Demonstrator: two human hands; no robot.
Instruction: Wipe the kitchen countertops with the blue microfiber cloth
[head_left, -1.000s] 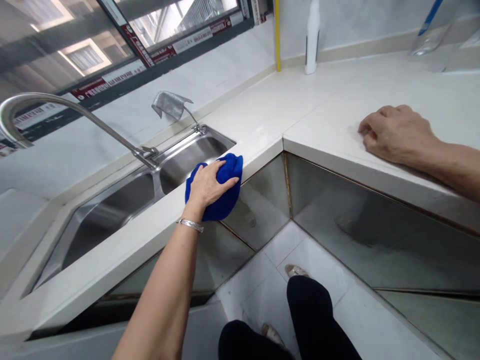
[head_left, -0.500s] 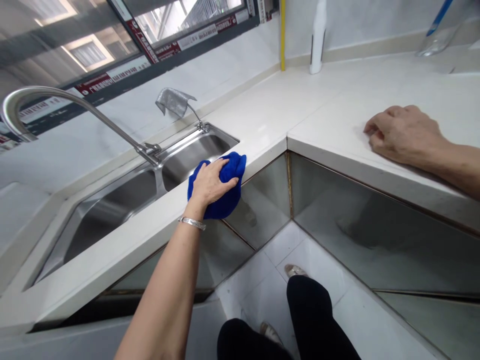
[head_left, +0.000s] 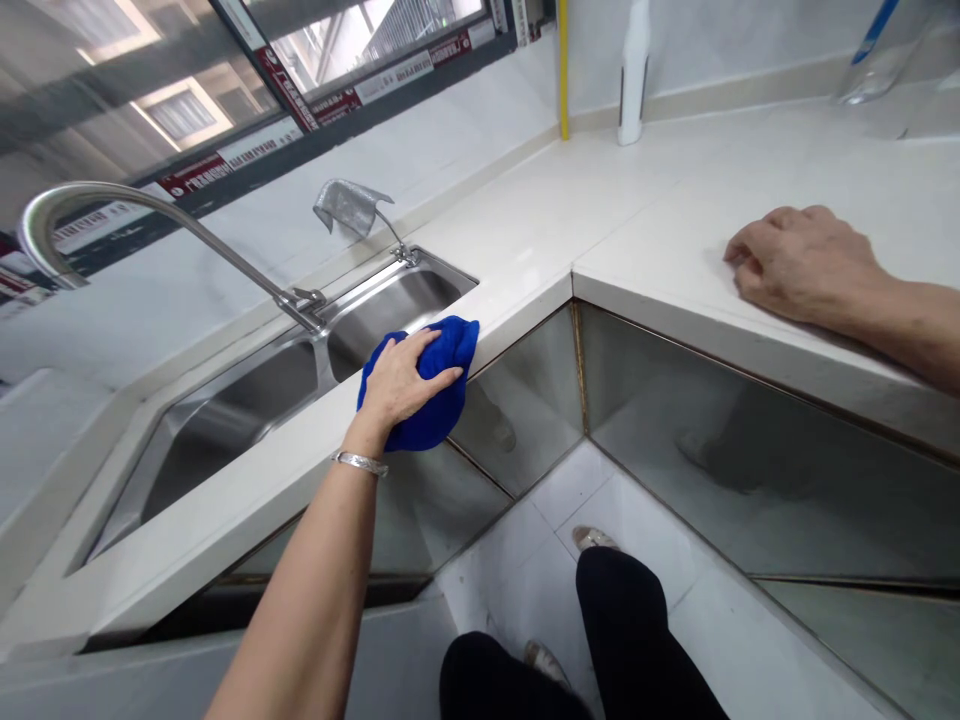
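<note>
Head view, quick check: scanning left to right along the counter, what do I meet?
Faucet → sink → left hand pressing the blue cloth on the counter edge → white bottle at the back wall → right hand resting on the countertop.

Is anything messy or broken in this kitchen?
Nothing stands out. The left hand presses a blue cloth on the counter edge by the sink; the right hand rests on the counter. No spills show.

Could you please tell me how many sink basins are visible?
2: the left stainless steel basin lies under the curved faucet; the right basin lies beside the blue cloth.
</note>
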